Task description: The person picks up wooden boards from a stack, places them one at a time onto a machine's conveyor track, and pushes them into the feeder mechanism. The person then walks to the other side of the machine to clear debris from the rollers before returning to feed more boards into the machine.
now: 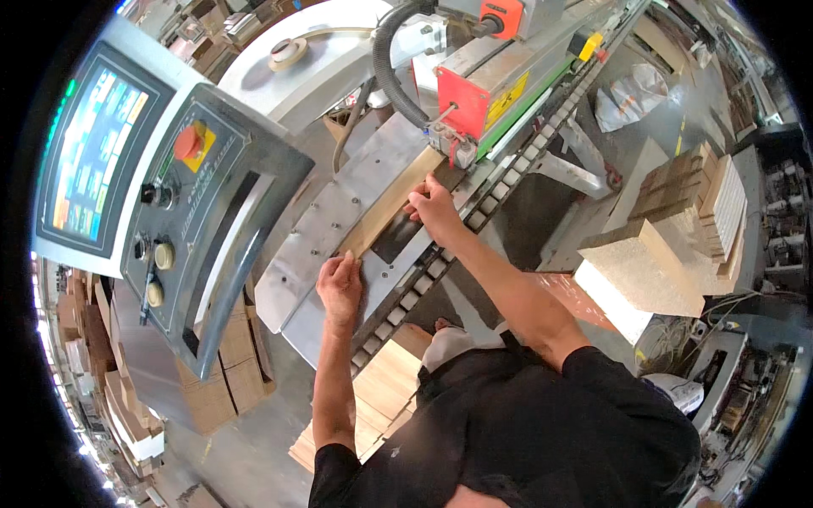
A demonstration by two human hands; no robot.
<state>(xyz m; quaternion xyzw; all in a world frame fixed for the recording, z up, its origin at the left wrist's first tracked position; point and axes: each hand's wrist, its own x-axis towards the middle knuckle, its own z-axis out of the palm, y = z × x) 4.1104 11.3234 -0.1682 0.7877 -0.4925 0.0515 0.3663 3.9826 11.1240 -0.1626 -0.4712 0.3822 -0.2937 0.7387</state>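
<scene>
A narrow, light wooden strip (386, 212) lies along the metal bed (296, 275) of a machine. Its far end reaches the machine's head below a red plate (461, 103). At the strip's near end is my left hand (340, 292), fingers closed on that end. Farther up, my right hand (434, 210) is closed at the strip's right edge, close to the machine head. Parts of the fingertips of both hands are hidden. A dark opening shows in the bed between my hands.
On the left stands a control panel (199, 169) with a lit screen (97, 152) and a red stop button (188, 144). A roller track (415, 292) borders the bed on my side. Light boards (381, 385) are stacked below it. Cardboard pieces (648, 262) stand at right.
</scene>
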